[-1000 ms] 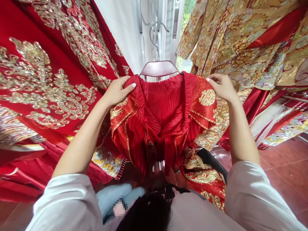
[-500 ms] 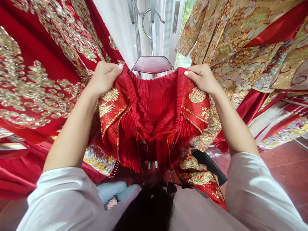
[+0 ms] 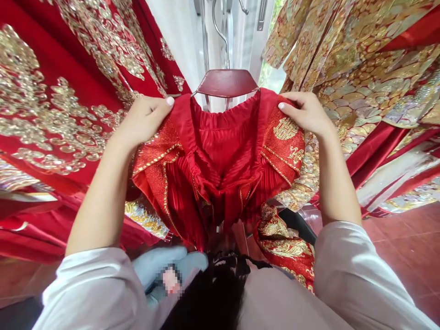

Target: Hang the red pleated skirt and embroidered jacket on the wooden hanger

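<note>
A red pleated skirt [image 3: 227, 137] with a gathered waistband hangs from a dark red hanger [image 3: 225, 83] with a metal hook. Glittery red panels with gold embroidery and beaded edging lie at both its sides. My left hand [image 3: 146, 117] pinches the upper left side of the skirt, thumb on top. On the opposite side, my right hand [image 3: 305, 112] grips the embroidered panel beside the waistband, its thumb above a round gold motif. Most of the fingers of both hands are hidden behind the cloth. The skirt's lower part drops out of sight below.
Red garments with gold sequins [image 3: 62, 105] hang close on the left. Gold scale-patterned garments [image 3: 347, 78] hang on the right. Behind the hanger are a white curtain [image 3: 172, 27] and a door frame. Red-gold embroidered cloth [image 3: 287, 245] lies low, above a reddish tiled floor [image 3: 405, 243].
Both hands have moved outward from the hanger, spreading the skirt's sides a little. The hanger now appears higher and further right, its hook partly cut off by the top edge.
</note>
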A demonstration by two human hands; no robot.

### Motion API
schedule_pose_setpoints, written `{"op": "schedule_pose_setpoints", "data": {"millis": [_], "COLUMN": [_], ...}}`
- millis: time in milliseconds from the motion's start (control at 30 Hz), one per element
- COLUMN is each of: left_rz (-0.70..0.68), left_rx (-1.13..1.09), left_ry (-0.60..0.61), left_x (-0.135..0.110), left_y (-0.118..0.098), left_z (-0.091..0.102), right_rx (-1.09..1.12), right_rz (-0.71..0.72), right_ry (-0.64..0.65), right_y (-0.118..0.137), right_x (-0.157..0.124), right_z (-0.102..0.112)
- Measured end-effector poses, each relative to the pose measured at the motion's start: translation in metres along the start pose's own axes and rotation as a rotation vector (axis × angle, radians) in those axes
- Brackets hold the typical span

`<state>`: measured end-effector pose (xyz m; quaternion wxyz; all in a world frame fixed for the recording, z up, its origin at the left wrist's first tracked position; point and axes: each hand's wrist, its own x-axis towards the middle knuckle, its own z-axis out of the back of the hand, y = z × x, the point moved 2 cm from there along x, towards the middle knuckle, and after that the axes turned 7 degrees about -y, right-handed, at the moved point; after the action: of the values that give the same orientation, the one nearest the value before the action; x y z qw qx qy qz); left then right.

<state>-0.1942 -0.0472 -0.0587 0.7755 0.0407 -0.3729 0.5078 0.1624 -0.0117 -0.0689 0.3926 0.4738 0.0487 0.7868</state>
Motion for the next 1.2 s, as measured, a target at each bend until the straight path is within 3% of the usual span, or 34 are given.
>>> {"op": "schedule_pose_setpoints", "data": {"millis": [167, 233, 333, 433, 533, 633, 800, 900, 1033, 1200], "left_rz": [0.275, 0.271, 0.109, 0.209, 0.379, 0.357, 0.213, 0.195, 0.169, 0.288], "left_rx": [0.274, 0.267, 0.231, 0.225, 0.179, 0.033, -0.101, -0.164, -0.246, -0.210], "left_ry": [-0.286, -0.391, -0.588, -0.653, -0.522, -0.395, -0.368, -0.313, -0.273, -0.435], "left_x": [-0.026, -0.040, -0.077, -0.122, -0.145, -0.144, -0.147, -0.152, -0.148, -0.141], "left_y": [0.004, -0.004, -0.026, -0.038, -0.039, -0.047, -0.087, -0.101, -0.091, -0.056], "left_z": [-0.024, -0.032, -0.044, -0.065, -0.091, -0.104, -0.117, -0.139, -0.168, -0.176], "right_rx": [-0.135, -0.184, -0.283, -0.332, -0.262, -0.074, 0.097, 0.126, 0.099, 0.105], "right_rz": [0.018, 0.026, -0.025, -0.117, -0.276, -0.386, -0.130, -0.116, -0.119, -0.128], "right_ry": [-0.075, -0.151, -0.454, -0.717, -0.622, -0.498, -0.361, -0.309, -0.254, -0.246], "right_y": [-0.004, 0.004, 0.024, 0.039, 0.040, 0.048, 0.094, 0.102, 0.088, 0.070], "right_x": [-0.006, -0.014, -0.055, -0.119, -0.160, -0.162, -0.134, -0.125, -0.119, -0.132], "right_z": [0.003, -0.003, -0.024, -0.065, -0.109, -0.129, -0.134, -0.138, -0.142, -0.147]}}
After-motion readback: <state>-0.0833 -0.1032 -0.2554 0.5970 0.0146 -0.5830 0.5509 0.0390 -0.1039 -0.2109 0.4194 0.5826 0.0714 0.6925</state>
